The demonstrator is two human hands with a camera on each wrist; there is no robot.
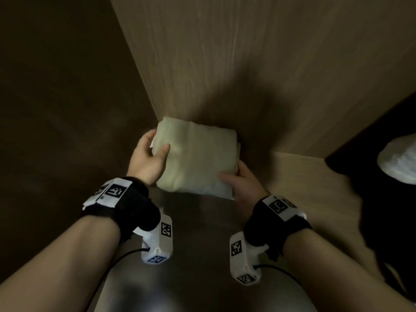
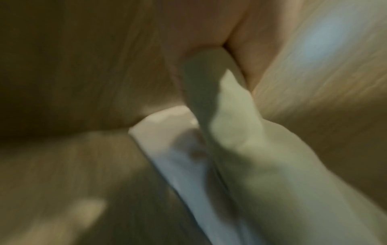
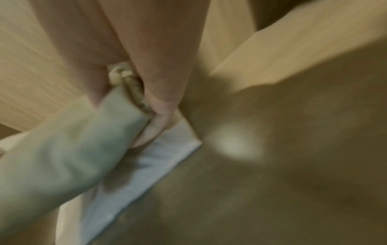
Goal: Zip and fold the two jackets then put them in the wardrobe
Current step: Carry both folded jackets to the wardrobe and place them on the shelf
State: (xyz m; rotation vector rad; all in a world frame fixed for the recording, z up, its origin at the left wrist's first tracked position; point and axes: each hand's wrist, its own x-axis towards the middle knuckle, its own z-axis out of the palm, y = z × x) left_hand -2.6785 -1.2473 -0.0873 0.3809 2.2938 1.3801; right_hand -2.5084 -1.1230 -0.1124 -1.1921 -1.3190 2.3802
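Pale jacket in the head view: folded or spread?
Folded. The jacket is a compact square bundle with layered edges, held between the left hand and the right hand inside the wardrobe.

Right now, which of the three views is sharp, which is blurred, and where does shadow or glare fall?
Head view: fairly sharp at the folded jackets held by the left hand and right hand; dim, with dark shadow on the wardrobe wall at left. Left wrist view: strongly smeared, pale glare at upper right. Right wrist view: blurred, with one bright spot right of the fabric.
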